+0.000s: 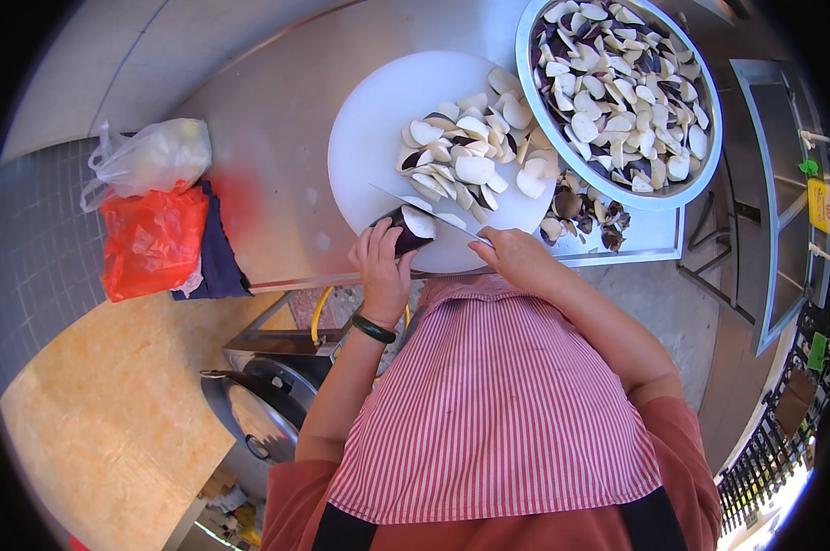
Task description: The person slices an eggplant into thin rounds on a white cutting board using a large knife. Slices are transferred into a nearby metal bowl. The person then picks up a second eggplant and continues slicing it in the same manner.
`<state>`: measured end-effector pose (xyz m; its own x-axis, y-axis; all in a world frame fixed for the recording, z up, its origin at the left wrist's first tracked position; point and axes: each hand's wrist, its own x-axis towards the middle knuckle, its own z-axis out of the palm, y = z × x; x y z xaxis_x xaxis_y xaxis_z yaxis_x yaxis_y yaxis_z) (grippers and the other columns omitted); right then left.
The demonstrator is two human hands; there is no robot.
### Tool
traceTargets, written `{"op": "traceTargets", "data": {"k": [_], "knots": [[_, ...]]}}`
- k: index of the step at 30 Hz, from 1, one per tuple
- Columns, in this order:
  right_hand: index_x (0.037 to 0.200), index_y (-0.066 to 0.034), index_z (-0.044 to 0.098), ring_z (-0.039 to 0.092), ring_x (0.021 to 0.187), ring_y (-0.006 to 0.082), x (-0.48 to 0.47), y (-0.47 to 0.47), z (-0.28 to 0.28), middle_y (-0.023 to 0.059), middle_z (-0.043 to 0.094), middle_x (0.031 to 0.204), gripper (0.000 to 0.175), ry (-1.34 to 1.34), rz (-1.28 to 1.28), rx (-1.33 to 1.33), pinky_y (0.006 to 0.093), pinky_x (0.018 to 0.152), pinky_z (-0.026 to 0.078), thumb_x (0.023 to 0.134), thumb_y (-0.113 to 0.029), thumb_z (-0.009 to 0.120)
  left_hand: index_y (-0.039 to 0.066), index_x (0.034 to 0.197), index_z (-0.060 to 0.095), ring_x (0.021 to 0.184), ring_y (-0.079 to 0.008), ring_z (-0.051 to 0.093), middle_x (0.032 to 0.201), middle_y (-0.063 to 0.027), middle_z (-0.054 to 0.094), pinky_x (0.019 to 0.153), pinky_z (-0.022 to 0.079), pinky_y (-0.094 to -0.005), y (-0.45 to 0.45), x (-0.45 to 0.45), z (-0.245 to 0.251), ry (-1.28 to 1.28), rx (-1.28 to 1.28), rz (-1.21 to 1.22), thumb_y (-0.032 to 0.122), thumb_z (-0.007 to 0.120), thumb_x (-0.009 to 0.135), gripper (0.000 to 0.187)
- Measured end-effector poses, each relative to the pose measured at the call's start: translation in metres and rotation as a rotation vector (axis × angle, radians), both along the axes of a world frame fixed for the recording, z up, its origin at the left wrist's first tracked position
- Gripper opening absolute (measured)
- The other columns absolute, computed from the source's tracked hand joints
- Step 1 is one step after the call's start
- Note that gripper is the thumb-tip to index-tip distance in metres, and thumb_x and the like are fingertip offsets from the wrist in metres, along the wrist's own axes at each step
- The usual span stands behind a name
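My left hand [382, 265] grips a piece of dark purple eggplant [409, 237] at the near edge of a round white cutting board [370, 131]. In my right hand [515, 255] is the handle of a knife [456, 225], its thin blade angled across the eggplant's pale cut face. One cut slice lies against the blade's far side. Beyond the knife, a pile of eggplant slices [473, 169] spreads over the right half of the board. A large metal bowl [521, 55] heaped with more slices stands at the upper right, overlapping the board's edge.
Eggplant stem ends and trimmings [580, 210] lie on the metal table [270, 138] right of the board. At the left sit a white plastic bag [156, 155], a red plastic bag [149, 241] and dark cloth [218, 255]. A metal rack [766, 206] stands at the right.
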<state>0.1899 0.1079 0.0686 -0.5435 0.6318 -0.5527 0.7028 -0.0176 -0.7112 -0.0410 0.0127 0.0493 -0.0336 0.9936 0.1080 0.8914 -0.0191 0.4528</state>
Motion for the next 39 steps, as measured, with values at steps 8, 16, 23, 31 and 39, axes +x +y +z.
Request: {"op": "traceTargets", "data": {"k": [8,16,23,31,39], "knots": [[0.117,0.0024,0.067,0.069,0.089,0.0405,0.025,-0.001,0.006,0.0267,0.07,0.098,0.043,0.102,-0.07,-0.035,0.0443,0.083,0.052,0.101,-0.035,0.056,0.008,0.128,0.05,0.122,-0.0342,0.048,0.133,-0.0131,0.053,0.1,0.032,-0.0494,-0.022,0.016,0.001,0.078,0.022,0.072,0.015,0.081,0.074,0.062],[0.117,-0.0013,0.068,0.069,0.089,0.0409,0.061,-0.02,0.05,0.0251,0.071,0.096,0.045,-0.063,0.033,-0.048,0.046,0.083,0.053,0.099,-0.041,0.056,0.009,0.127,0.049,0.124,-0.0337,0.048,0.136,-0.0123,0.053,0.1,0.031,-0.0496,-0.023,0.022,-0.003,0.077,0.03,0.131,0.016,0.084,0.071,0.066],[0.117,-0.0026,0.068,0.069,0.092,0.0385,0.055,-0.016,0.043,0.024,0.071,0.099,0.045,-0.096,0.093,-0.089,0.0454,0.085,0.053,0.1,-0.042,0.053,0.009,0.126,0.05,0.125,-0.0334,0.049,0.133,-0.0118,0.055,0.1,0.031,-0.049,-0.025,0.022,-0.009,0.046,0.046,0.134,0.015,0.084,0.071,0.065],[0.107,-0.0016,0.069,0.068,0.088,0.0399,-0.014,0.004,-0.017,0.0234,0.071,0.091,0.047,0.028,0.128,0.098,0.0475,0.08,0.053,0.1,-0.045,0.052,0.006,0.129,0.048,0.126,-0.0374,0.046,0.133,-0.0146,0.054,0.104,0.029,-0.0505,-0.019,0.02,0.009,0.015,-0.053,0.117,0.014,0.086,0.068,0.072],[0.116,0.0039,0.067,0.068,0.092,0.0402,0.02,0.006,0.01,0.0272,0.07,0.097,0.049,0.116,-0.041,-0.032,0.0448,0.085,0.052,0.101,-0.041,0.054,0.004,0.129,0.047,0.123,-0.0367,0.049,0.131,-0.0176,0.054,0.103,0.032,-0.0499,0.005,-0.001,0.003,0.0,0.026,0.072,0.016,0.081,0.071,0.069]]}}
